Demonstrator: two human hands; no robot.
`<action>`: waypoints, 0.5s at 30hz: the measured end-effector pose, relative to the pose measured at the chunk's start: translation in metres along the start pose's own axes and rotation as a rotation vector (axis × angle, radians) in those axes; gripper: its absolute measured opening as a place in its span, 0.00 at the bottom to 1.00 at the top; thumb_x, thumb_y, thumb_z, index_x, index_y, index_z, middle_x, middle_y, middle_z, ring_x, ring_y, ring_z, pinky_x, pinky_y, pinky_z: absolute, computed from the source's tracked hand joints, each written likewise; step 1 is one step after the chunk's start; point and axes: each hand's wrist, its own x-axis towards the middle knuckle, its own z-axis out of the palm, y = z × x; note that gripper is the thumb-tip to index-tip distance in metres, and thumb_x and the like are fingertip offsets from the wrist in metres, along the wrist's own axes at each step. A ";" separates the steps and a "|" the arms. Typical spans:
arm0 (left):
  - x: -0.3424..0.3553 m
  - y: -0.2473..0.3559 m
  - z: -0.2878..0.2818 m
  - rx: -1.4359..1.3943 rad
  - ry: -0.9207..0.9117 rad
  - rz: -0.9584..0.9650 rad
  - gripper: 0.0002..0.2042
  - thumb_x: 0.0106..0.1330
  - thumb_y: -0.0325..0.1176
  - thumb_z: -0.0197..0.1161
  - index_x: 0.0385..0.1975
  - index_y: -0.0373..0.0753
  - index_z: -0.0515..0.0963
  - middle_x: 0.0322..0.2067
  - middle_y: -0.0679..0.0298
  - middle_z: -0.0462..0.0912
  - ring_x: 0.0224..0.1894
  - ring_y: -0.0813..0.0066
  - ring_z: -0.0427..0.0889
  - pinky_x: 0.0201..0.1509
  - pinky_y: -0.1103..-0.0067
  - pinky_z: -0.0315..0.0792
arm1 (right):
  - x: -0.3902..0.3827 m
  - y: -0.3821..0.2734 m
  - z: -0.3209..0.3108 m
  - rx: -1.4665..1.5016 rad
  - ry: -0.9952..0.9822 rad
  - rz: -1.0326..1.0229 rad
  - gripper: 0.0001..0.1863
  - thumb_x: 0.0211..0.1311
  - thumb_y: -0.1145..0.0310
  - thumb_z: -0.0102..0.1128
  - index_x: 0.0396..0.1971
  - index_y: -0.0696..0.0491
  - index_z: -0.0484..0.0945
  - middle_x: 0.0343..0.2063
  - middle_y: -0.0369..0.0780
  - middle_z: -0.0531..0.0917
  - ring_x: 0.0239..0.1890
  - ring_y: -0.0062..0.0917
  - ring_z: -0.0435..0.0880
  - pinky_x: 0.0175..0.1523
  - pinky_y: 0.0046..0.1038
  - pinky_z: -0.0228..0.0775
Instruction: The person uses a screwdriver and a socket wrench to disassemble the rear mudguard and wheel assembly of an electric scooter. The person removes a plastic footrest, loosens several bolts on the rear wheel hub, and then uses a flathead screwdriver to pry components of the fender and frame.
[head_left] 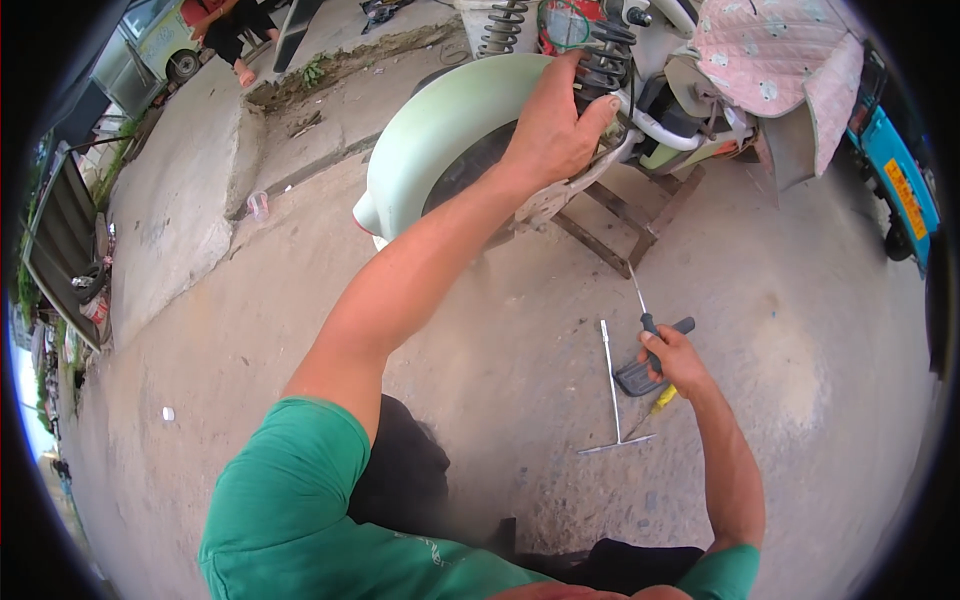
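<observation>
My right hand point(670, 360) is closed around the dark handle of a screwdriver point(641, 298), whose thin shaft points up toward the foot of a rusty metal stand point(640, 240). My left arm reaches forward to a partly stripped scooter. There my left hand point(560, 125) grips the shock absorber point(605, 65) around its black coil spring, thumb toward the right; some fingertips are hidden. Left of that hand curves a pale green front fender point(395, 160) over a dark tyre point(468, 172). On the ground near my right hand lie a silver T-handle wrench point(611, 385), a yellow-handled tool point(663, 400) and a dark grey tool point(632, 380).
A pink quilted cover point(775, 50) hangs over the scooter. Farther right stands a blue vehicle point(905, 190). A seated person point(235, 25) and a van point(165, 35) are at the far left. A broken concrete edge point(240, 150) crosses the ground; a plastic cup point(258, 206) lies beside it.
</observation>
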 end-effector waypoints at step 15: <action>-0.005 0.022 0.005 -0.044 0.082 -0.012 0.24 0.70 0.36 0.63 0.61 0.31 0.68 0.51 0.40 0.80 0.54 0.43 0.80 0.61 0.63 0.72 | -0.068 0.105 0.085 -0.314 -0.397 0.304 0.20 0.70 0.55 0.58 0.42 0.60 0.79 0.31 0.40 0.87 0.24 0.24 0.84 0.32 0.28 0.77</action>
